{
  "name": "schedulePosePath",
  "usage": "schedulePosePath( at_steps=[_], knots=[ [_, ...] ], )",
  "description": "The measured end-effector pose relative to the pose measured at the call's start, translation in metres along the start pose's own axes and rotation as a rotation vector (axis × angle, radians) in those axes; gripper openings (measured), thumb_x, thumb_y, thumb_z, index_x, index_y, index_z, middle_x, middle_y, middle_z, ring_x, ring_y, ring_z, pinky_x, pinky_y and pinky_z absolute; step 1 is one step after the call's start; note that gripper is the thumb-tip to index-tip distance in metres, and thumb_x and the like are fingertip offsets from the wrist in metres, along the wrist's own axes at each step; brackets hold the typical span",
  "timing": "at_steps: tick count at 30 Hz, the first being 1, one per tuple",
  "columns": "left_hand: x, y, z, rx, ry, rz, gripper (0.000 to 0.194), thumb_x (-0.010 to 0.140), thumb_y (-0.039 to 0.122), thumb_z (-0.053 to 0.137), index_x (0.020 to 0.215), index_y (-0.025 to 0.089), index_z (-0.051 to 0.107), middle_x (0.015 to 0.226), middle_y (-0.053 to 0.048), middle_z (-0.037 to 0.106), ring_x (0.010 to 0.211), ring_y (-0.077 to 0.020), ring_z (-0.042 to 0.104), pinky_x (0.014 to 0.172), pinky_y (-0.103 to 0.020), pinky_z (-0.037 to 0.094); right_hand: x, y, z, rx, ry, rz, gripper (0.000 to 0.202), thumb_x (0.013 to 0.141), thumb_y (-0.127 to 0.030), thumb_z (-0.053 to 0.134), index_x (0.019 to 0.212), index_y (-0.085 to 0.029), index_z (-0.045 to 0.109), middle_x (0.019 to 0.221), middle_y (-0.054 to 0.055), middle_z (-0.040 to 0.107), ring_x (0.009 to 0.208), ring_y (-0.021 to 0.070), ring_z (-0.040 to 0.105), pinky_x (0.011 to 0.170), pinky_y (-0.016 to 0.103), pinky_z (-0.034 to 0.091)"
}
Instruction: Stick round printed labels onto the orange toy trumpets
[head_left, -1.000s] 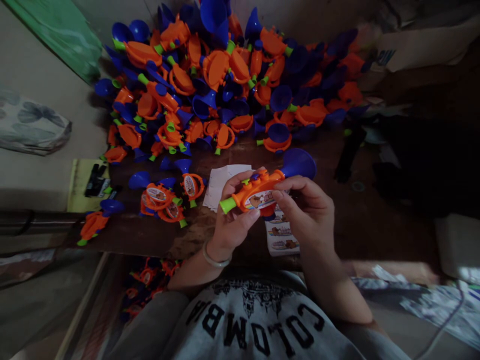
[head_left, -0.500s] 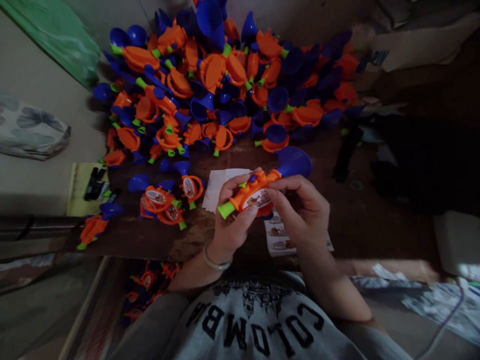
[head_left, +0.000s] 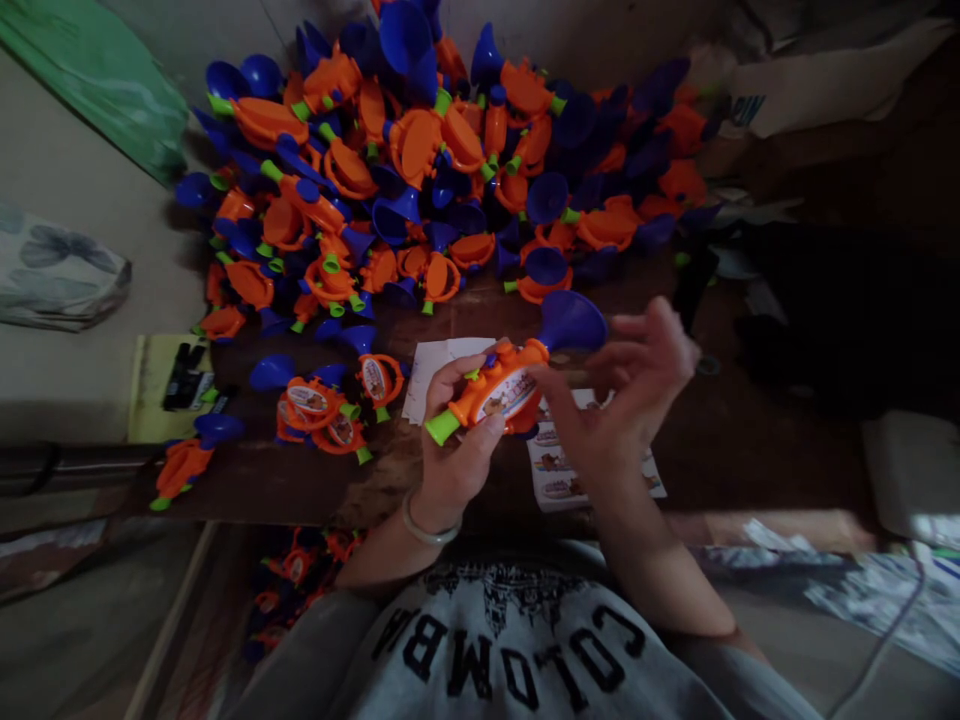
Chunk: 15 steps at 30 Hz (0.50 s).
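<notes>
- Our left hand (head_left: 459,445) grips the orange, blue-belled plastic toy trumpet (head_left: 505,380) above the dark brown table (head_left: 735,460).
- Our right hand (head_left: 624,405) is loosely spread beside it; thumb contact is unclear.
- We judge it light, stiff, smooth; best held round its body.

The person wears a grey top (head_left: 405,695) with loose, plain sleeves (head_left: 296,640) of the same grey that end short of the forearms (head_left: 671,575). Across the chest, black block lettering (head_left: 469,667) curves in an arch, upside down from the wearer's side, beside a finely detailed black print (head_left: 514,595). A smooth, pale, rounded bangle (head_left: 427,539) circles the wrist of the left hand (head_left: 461,465).
</notes>
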<state>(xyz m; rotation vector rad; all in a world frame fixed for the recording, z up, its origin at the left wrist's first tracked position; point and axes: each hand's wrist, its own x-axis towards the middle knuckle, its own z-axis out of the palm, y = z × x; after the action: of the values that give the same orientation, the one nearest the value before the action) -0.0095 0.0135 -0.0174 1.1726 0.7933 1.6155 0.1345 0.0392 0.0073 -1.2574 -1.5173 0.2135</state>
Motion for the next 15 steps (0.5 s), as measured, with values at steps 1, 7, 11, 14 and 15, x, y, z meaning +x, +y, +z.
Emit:
schedulePosePath(
  at_steps=[1, 7, 11, 14, 15],
  knots=[
    [0.000, 0.000, 0.000, 0.003, -0.005, 0.000, 0.046, 0.096, 0.031, 0.074, 0.140, 0.032, 0.062, 0.149, -0.005, 0.068, 0.141, -0.0237, 0.066, 0.120, -0.040, 0.056, 0.000, 0.003, 0.002, -0.016, 0.060, -0.017, 0.083, 0.093, -0.050, 0.079, 0.160, -0.036, 0.033, 0.138, 0.014, 0.058, 0.099, 0.0251, 0.064, 0.077, 0.041, 0.062],
    [0.012, 0.021, -0.034, 0.423, 0.027, 0.235, 0.043, 0.097, 0.027, 0.069, 0.138, 0.034, 0.062, 0.154, -0.007, 0.063, 0.148, -0.0327, 0.059, 0.126, -0.061, 0.047, 0.004, 0.040, -0.014, -0.123, -0.123, -0.010, 0.078, 0.094, -0.048, 0.077, 0.160, -0.027, 0.039, 0.134, 0.016, 0.062, 0.099, 0.0260, 0.066, 0.086, 0.046, 0.062],
    [0.024, 0.048, -0.103, 1.234, 0.238, 0.331, 0.045, 0.099, 0.023, 0.060, 0.142, 0.030, 0.062, 0.165, -0.010, 0.051, 0.159, -0.0341, 0.046, 0.136, -0.061, 0.032, -0.015, 0.073, -0.046, -0.218, -0.671, -0.003, 0.034, 0.098, -0.034, 0.068, 0.130, -0.021, 0.066, 0.108, 0.010, 0.074, 0.100, 0.0290, 0.070, 0.089, 0.048, 0.062],
    [0.020, 0.060, -0.149, 1.648, 0.215, 0.002, 0.049, 0.100, 0.025, 0.054, 0.148, 0.024, 0.059, 0.173, -0.014, 0.040, 0.170, -0.0348, 0.024, 0.138, -0.060, 0.027, -0.050, 0.079, -0.063, -0.248, -0.960, -0.149, 0.025, 0.096, -0.023, 0.067, 0.121, -0.023, 0.072, 0.119, 0.011, 0.076, 0.118, 0.0306, 0.069, 0.106, 0.052, 0.059],
    [0.017, 0.062, -0.158, 1.724, 0.150, -0.102, 0.052, 0.099, 0.028, 0.056, 0.151, 0.022, 0.058, 0.176, -0.015, 0.035, 0.171, -0.0373, 0.016, 0.138, -0.063, 0.024, -0.063, 0.078, -0.067, -0.269, -0.997, -0.197, 0.029, 0.095, -0.020, 0.067, 0.124, -0.023, 0.072, 0.128, 0.013, 0.074, 0.124, 0.0315, 0.067, 0.108, 0.052, 0.058]
  ],
)
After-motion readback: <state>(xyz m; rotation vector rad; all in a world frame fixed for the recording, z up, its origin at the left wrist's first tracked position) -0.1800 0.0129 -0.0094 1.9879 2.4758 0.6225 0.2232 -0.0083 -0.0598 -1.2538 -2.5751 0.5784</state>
